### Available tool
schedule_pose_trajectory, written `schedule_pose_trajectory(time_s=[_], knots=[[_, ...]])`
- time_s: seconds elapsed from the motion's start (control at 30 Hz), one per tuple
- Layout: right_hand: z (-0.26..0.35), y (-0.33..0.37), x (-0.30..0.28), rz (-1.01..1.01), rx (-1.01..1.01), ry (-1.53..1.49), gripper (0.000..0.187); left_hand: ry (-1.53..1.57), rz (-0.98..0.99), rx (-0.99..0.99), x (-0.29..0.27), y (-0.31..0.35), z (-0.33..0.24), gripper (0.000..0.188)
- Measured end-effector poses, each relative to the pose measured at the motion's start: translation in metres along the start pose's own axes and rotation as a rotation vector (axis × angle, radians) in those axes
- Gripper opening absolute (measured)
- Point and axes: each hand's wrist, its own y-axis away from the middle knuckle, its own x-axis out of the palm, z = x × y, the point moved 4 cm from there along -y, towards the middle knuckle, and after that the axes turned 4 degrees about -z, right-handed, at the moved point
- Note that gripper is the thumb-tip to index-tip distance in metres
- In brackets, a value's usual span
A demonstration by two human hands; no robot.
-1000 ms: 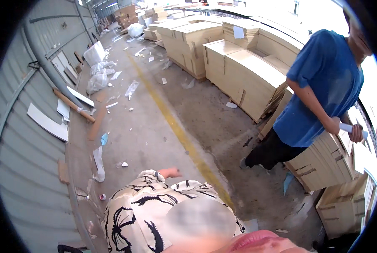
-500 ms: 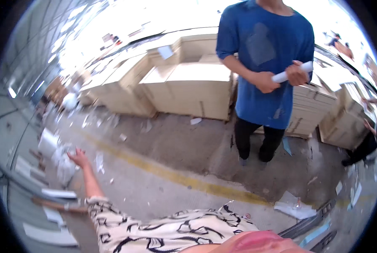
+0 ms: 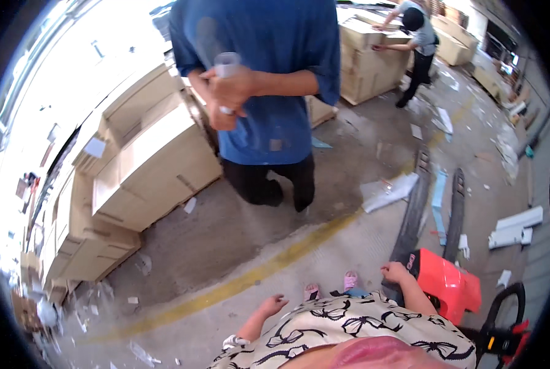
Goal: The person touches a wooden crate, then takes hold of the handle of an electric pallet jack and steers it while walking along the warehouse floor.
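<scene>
My left hand [image 3: 274,304] hangs in front of my patterned shirt, over the floor, its fingers loosely apart and nothing in them. On the other side, my right hand [image 3: 396,272] is beside the orange-red body of a pallet truck [image 3: 459,286]. Its fingers are curled in, and nothing shows in them; whether it touches the truck I cannot tell. The truck's dark forks [image 3: 410,206] stretch away along the floor. Facing me stands a person in a blue shirt [image 3: 269,49], whose hands hold a white roll [image 3: 227,61].
Stacked pale boards [image 3: 158,163] stand at the left. Farther back, another person [image 3: 419,46] leans over a board stack [image 3: 373,58]. A yellow line [image 3: 275,261] crosses the floor. White sheeting [image 3: 389,190], blue strips [image 3: 438,206] and white pieces [image 3: 515,227] lie around the truck.
My view has swung right, bringing the pallet truck and my right hand into sight. My left arm, stretched out sideways before, is now lowered near my body. The blue-shirted person appears closer.
</scene>
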Motion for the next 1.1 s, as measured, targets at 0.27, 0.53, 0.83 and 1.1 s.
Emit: schedule_pose_trajectory(time_s=[0.27, 0.53, 0.83, 1.1], knots=[[0.0, 0.133, -0.089, -0.453, 0.069, -0.298, 0.025, -0.196, 0.141, 0.149, 0.028, -0.016, -0.05, 0.059], [-0.089, 0.232, 0.024, -0.075, 0.15, -0.289, 0.032, -0.316, 0.018, 0.196, 0.052, 0.009, -0.106, 0.056], [-0.266, 0.513, 0.032, -0.468, 0.762, -0.656, 0.022, 0.11, -0.099, 1.256, 0.105, 0.154, -0.503, 0.034], [-0.32, 0.718, -0.152, -1.697, 0.866, 0.172, 0.042, 0.186, -0.453, 1.95, 0.19, 0.269, -0.704, 0.038]])
